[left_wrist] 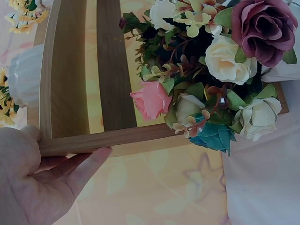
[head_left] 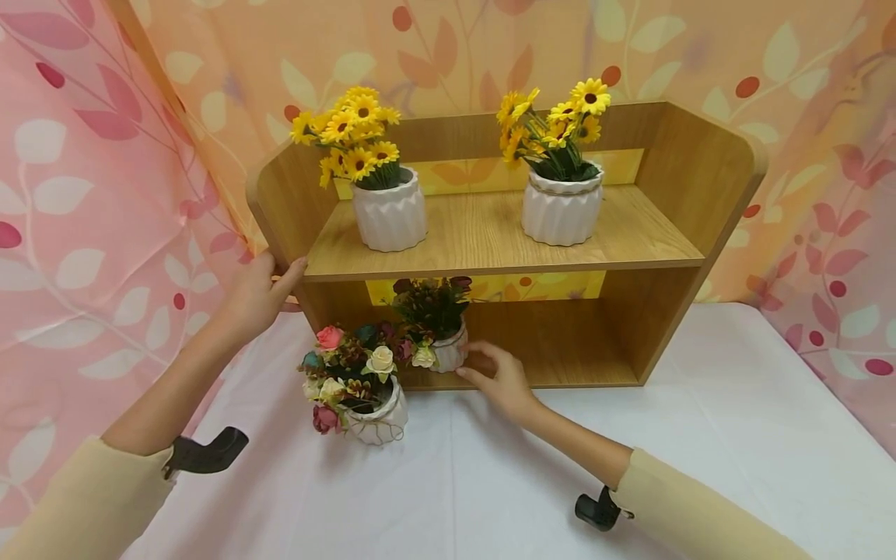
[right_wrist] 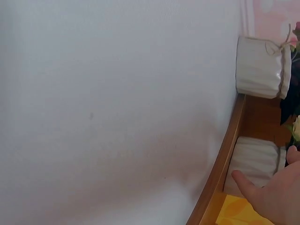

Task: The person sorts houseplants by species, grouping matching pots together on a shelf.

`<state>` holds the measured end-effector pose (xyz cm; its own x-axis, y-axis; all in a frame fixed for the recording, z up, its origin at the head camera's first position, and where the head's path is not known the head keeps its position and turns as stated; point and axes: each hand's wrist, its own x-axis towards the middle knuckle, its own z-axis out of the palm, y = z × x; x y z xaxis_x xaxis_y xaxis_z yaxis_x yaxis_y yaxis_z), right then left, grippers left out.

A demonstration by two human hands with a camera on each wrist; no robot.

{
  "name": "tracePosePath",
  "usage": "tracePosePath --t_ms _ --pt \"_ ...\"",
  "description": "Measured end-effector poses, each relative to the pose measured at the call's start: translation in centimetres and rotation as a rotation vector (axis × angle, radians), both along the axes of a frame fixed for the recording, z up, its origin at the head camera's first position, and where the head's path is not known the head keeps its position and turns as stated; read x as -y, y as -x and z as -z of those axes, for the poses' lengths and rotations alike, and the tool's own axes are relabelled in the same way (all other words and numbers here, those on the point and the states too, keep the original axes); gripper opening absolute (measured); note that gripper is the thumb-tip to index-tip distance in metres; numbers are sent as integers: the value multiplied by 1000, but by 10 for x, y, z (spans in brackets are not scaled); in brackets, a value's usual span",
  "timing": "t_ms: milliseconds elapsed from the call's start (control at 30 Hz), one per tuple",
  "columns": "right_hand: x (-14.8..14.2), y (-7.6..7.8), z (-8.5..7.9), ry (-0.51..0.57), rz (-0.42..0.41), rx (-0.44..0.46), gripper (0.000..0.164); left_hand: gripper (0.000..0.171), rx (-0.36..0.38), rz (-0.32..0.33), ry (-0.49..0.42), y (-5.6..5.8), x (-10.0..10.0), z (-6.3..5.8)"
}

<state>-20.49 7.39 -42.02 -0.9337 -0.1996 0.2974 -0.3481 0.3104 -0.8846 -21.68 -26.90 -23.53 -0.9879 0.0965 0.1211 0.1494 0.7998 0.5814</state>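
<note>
My left hand (head_left: 255, 299) grips the left side panel of a wooden two-tier shelf (head_left: 504, 260), thumb on the front edge. In the left wrist view, the fingers wrap that panel (left_wrist: 117, 139). On the lower tier, my right hand (head_left: 504, 381) touches the right side of a white pot of dark artificial flowers (head_left: 448, 354). Its thumb lies across the pot's lower side in the right wrist view. Left of this hand, a white pot of pink, cream and purple artificial roses (head_left: 378, 420) stands on the table before the shelf's lower front edge, partly hiding the other bouquet.
Two white pots of yellow artificial daisies, a left one (head_left: 392, 214) and a right one (head_left: 563, 206), stand on the upper tier. White cloth (head_left: 448, 482) covers the table. Leaf-patterned curtains (head_left: 700, 47) hang behind and at both sides.
</note>
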Motion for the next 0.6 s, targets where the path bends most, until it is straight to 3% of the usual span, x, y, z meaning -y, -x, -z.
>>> tracePosePath --t_ms 233,600 --pt "1 -14 1 40 -103 24 34 73 -1 -1 0 0 1 1" --pt "15 -31 0 37 -189 23 37 75 6 2 0 0 0 -1"
